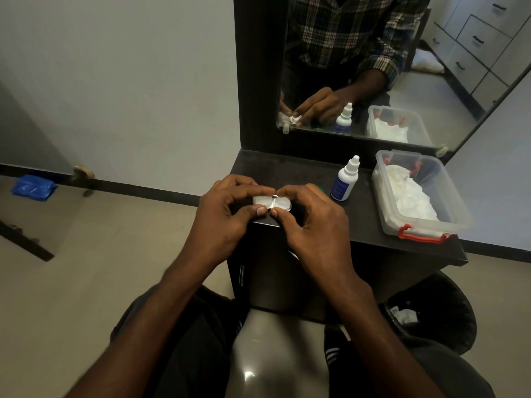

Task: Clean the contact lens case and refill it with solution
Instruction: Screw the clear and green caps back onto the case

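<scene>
A white lens case (pixel 272 203) is pinched from both ends over the near left corner of a dark shelf (pixel 362 222); the left hand (pixel 227 209) is curled round its left end, thumb on the near edge and fingers bent over the far edge, and the right hand (pixel 309 216) is curled round the right end in like manner. Both round wells are seen side by side between the fingertips, lids on or off cannot be told. Just right of the grip, past the right knuckles, a solution bottle (pixel 344 180) is stood upright with its white cap on, apart from the hands. A green thing is glimpsed behind the right hand, mostly hidden. Farther right a clear tub (pixel 448 196) with a red latch is set on the shelf, white tissue (pixel 411 193) crumpled inside. Behind the grip a mirror (pixel 402 67) is mounted, the hands, bottle and tub reflected in it. Below and right of the grip, on the floor, a black bin (pixel 442 308) holding a white scrap is seen. Far left, a blue bag (pixel 33 187) is lying by the wall.
</scene>
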